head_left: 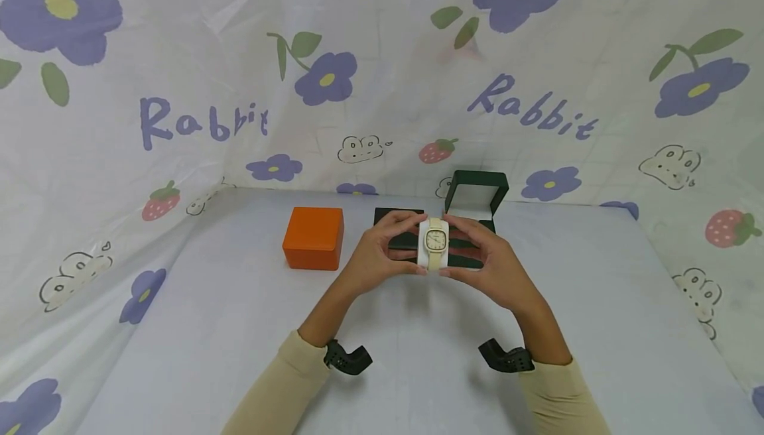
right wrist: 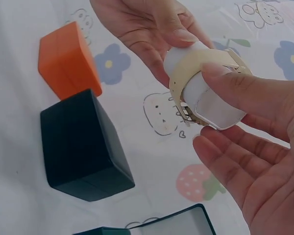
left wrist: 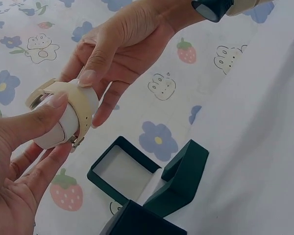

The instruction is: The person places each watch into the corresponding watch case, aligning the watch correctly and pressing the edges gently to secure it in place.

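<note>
Two hands [head_left: 382, 256] [head_left: 492, 266] pinch a watch [head_left: 435, 241] before "Rabbit" cloth [head_left: 531, 113].

sleeves: long, pale beige — one on each forearm, ending just short of the wrists
left hand [head_left: 375, 257]: bare, no rings, short plain nails
right hand [head_left: 492, 264]: bare, no rings, short plain nails
wrist mounts: a black, chunky, angular block strapped at each wrist — dark band, just beyond each cuff

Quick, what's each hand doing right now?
Left hand: pinching the white cushion carrying the cream-strapped, square-faced watch.
Right hand: pinching the same cushion's other side.
</note>
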A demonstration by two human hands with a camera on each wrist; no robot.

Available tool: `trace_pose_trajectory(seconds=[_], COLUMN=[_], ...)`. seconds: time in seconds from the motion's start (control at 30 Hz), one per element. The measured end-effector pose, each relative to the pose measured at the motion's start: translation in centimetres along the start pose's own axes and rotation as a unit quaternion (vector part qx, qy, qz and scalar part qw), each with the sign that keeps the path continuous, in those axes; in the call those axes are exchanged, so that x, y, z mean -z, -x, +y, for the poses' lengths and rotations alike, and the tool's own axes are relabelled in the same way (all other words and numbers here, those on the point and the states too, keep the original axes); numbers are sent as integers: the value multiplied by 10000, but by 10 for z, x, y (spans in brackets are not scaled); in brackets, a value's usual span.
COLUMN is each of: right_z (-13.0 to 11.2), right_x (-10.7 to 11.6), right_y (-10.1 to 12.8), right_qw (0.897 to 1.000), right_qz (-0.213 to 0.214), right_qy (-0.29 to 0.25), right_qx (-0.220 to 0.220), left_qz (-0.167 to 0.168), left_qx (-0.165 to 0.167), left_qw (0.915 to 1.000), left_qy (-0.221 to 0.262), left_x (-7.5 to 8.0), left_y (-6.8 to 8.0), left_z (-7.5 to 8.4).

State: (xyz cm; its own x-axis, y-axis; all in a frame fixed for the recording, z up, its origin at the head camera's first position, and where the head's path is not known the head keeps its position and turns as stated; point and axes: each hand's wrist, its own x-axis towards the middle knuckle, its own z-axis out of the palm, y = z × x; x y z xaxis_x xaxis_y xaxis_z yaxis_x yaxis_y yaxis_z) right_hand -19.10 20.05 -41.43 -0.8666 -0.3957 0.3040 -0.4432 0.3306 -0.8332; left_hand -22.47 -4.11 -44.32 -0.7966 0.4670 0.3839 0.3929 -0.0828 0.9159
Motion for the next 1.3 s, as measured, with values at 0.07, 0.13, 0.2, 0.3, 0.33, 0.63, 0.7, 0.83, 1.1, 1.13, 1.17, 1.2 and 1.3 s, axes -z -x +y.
trace_pose_trajectory(seconds=[0.07,0.13,0.2,0.3,0.33,0.63,0.7,0.83,1.1,1.13,1.17,1.2,1.3], right_z=[-1,-1,-1,2,3,6,6,11,23,24,25,26,31], right_x=[0,1,1,3,3,14,19,29,47,49,52,53,59], right_y=[-1,-1,1,7,10,9,7,3,-7,-8,-9,-10,-11], right_qw=[10000,10000,10000,10000,10000,9982,9970,9935,9862,9857,9852,9849,9843], right_qz=[-1,5,42,60,55,-14,-8,20,-31,-44,-55,-69,-70], right_qy=[9,24,56,32,14,552,730,1083,1636,1674,1707,1724,1764], right_qx=[12,42,58,27,7,226,259,344,231,193,161,128,70], left_qz=[-2,8,18,30,32,118,67,-55,-128,-137,-145,-155,-178], left_qx=[-16,-56,-102,-107,-101,14,57,105,227,236,232,226,234], left_qw=[10000,10000,9999,9999,9999,9998,9998,9997,9976,9973,9969,9964,9942], left_qy=[-4,25,68,111,120,-187,-175,-233,-641,-676,-735,-803,-1035], left_x=[0,0,-2,-7,-10,-21,-21,-22,-27,-28,-29,-30,-33], left_y=[0,0,-1,2,3,-3,-8,-20,-44,-47,-50,-53,-61], left_z=[0,-1,-3,-8,-10,-14,-14,-18,-21,-21,-21,-21,-21])
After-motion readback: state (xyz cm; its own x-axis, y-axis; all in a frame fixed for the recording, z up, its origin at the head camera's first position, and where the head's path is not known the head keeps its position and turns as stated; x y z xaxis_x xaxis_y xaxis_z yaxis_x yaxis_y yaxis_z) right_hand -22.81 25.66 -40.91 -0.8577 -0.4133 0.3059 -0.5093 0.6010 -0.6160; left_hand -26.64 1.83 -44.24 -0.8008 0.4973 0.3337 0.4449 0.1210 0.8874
